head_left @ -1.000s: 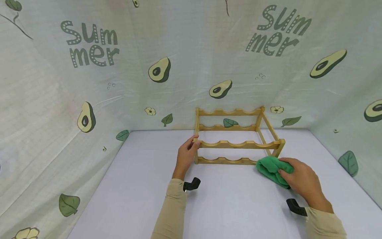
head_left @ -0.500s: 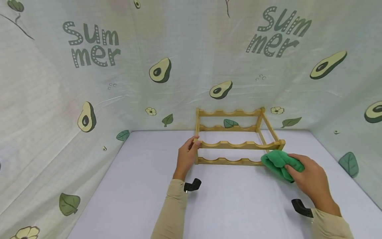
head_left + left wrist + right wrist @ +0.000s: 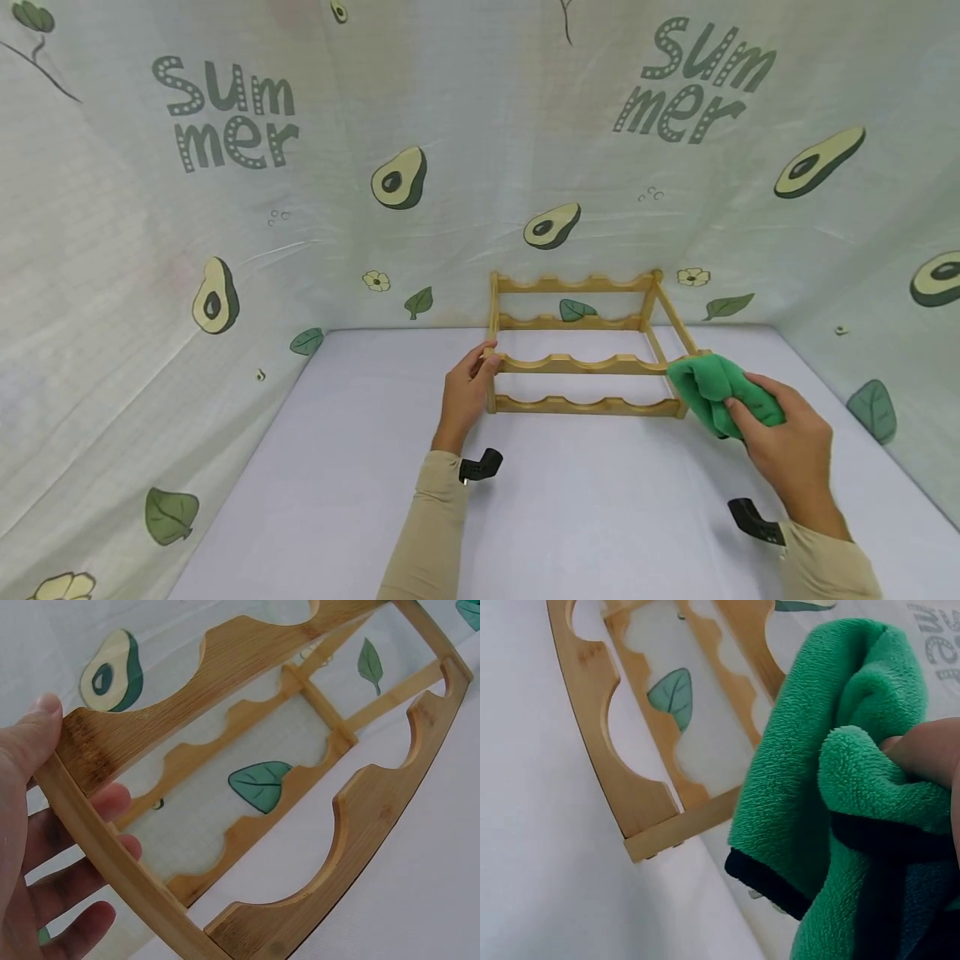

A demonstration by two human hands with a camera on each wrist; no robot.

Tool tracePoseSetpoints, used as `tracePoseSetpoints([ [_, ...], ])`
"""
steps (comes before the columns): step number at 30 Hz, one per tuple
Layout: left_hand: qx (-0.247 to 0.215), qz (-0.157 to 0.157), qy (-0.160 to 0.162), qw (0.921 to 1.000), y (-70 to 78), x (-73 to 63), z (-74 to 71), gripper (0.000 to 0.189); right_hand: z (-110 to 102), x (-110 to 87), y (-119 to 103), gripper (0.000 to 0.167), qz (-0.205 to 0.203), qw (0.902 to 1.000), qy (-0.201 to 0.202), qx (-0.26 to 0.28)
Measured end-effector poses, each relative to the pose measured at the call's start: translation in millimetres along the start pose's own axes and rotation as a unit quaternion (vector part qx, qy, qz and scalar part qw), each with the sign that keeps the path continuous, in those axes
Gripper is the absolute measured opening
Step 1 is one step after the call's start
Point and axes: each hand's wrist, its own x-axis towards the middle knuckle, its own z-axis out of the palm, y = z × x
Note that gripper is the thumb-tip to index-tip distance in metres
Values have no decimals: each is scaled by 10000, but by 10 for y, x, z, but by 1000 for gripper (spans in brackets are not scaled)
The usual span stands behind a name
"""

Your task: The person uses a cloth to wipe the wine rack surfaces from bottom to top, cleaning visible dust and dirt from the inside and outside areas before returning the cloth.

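Note:
A wooden rack [image 3: 572,364] with scalloped rails stands at the back of the white table. My left hand [image 3: 465,396] grips its front left post; in the left wrist view the thumb lies on the upper front corner and the fingers reach round the post [image 3: 112,855]. My right hand [image 3: 795,442] holds a folded green cloth [image 3: 716,392] with dark edging, thumb pressed into its folds. In the head view the cloth covers part of the rack's front right post. The right wrist view shows the cloth [image 3: 795,757] close to that corner, its far side hidden.
The white table [image 3: 337,500] runs up to a hanging sheet [image 3: 465,100] printed with avocados, leaves and lettering. This sheet hangs right behind the rack and along both sides. A black wrist mount [image 3: 480,465] sits on the left sleeve, another [image 3: 753,521] on the right.
My right hand has moved the green cloth up and to the right, from the foot of the rack's front right post towards its top. My left hand keeps its grip, and the rack stays put.

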Motion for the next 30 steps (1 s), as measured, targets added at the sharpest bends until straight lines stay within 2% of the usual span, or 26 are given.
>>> tracePoseSetpoints([
  [4,18,-22,9,10000,-17,-1,-1,44,23,-6,-13,47,268,9995,137,119],
  [10,141,-2,8,9999,-35,5,1,44,50,-19,-6,48,659,9977,46,127],
  [18,187,-60,1,9998,-39,16,-1,44,57,-37,36,43,386,9991,-173,-103],
  [30,5,-67,-44,10000,-23,16,-1,42,51,-46,160,41,145,9923,-1110,-529],
])
